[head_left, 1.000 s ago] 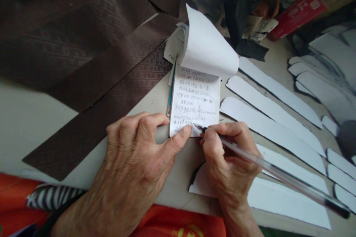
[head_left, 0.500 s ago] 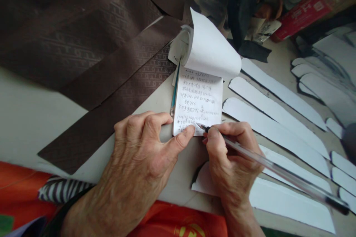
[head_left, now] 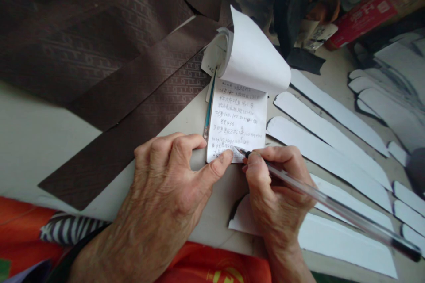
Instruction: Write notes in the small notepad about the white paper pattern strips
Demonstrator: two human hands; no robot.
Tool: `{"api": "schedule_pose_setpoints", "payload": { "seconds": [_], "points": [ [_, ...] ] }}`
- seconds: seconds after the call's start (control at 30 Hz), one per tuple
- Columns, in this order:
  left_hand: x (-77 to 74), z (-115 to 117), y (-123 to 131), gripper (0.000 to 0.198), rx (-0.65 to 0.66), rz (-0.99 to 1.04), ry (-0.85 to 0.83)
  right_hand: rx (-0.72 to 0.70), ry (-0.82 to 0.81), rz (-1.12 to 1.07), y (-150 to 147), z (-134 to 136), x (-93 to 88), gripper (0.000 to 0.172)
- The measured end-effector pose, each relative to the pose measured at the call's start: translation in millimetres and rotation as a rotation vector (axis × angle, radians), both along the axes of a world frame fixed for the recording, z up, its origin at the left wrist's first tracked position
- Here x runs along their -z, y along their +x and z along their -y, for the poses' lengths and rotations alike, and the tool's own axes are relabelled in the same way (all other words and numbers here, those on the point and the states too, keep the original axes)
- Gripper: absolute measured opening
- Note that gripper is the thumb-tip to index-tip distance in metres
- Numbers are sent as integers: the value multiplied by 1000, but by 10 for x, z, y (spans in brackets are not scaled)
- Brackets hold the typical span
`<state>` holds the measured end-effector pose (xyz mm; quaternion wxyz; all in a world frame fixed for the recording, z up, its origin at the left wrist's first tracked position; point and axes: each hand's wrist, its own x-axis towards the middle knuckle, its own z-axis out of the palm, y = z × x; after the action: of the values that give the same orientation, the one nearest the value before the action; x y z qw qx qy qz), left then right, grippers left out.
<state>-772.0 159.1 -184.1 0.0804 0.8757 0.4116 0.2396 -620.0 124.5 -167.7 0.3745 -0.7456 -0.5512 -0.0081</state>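
Observation:
A small notepad (head_left: 237, 115) covered in handwriting lies on the table, its upper pages curled back over the top. My left hand (head_left: 169, 190) steadies it: the thumb presses on the lower part of the page, and the bent index finger is at the left edge. In my right hand (head_left: 279, 194) is a clear pen (head_left: 318, 195) with a black grip, pinched between thumb and fingers. Its tip touches the page near the bottom, just right of my left thumb. A thin teal strip (head_left: 209, 108) shows along the notepad's left side.
Dark brown patterned sheets and strips (head_left: 139, 84) cover the upper left. Several long white pieces with dark edges (head_left: 332, 163) lie on the right. A bottle with a red label (head_left: 365, 17) lies at the upper right. Orange-red cloth (head_left: 212, 263) shows along the near edge.
Both hands keep their grip, and the pen tip stays at nearly the same spot. The pen's far end has swung slightly to the right and down. The view has shifted slightly.

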Motion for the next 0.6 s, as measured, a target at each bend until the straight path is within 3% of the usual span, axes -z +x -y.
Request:
{"api": "schedule_pose_setpoints", "payload": {
  "seconds": [0.6],
  "points": [
    [-7, -2, 10, 38, 8, -9, -23, -6, -3, 10, -12, -12, -13, 11]
  ]
}}
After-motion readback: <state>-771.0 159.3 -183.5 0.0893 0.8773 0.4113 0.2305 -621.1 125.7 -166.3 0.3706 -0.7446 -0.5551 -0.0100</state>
